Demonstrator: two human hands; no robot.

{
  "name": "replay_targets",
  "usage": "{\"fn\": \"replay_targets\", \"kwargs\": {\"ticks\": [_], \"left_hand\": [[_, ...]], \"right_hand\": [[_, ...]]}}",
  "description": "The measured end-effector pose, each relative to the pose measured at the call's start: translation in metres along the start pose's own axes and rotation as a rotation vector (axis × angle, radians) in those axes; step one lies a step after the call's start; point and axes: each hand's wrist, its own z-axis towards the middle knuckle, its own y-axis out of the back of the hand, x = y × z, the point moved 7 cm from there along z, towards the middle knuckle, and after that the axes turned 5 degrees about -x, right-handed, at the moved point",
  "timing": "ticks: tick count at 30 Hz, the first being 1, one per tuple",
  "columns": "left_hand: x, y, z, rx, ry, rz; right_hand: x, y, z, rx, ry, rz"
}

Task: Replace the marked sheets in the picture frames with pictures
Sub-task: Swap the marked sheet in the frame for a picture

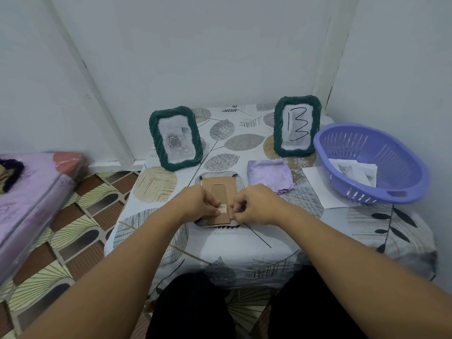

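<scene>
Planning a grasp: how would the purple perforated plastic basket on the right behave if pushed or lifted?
The purple perforated plastic basket is probably light: thin slotted walls, only a few paper sheets inside. It would likely slide rather than tip, being wide and low. Its rim looks stiff enough to lift by the handle slot.

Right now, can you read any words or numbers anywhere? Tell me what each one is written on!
"13": drawn in black marker on the white sheet in the right green frame.
Barcode sticker on the cardboard back of the face-down frame: too small to read.
Faint marks at the top of the rose picture in the left green frame: too blurred to read.
</scene>
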Motion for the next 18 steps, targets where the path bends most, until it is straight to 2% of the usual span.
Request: {"fn": "replay_targets", "kwargs": {"ticks": [8,11,14,18], "left_hand": [[0.001,0.0,-0.006,-0.008,-0.006,-0.018],[0.009,0.009,-0.014,-0.194,0.008,-0.112],[0.029,0.026,-0.022,-0.433,0.107,-0.07],[0.047,0.019,-0.023,-0.343,0.213,-0.019]], "right_hand": [[-0.005,0.003,0.002,0.052,-0.063,0.111],[-0.01,0.003,0.002,0.03,-0.106,0.189],[-0.012,0.005,0.002,0.012,-0.16,0.236],[-0.008,0.007,0.003,-0.007,-0.169,0.205]]}}
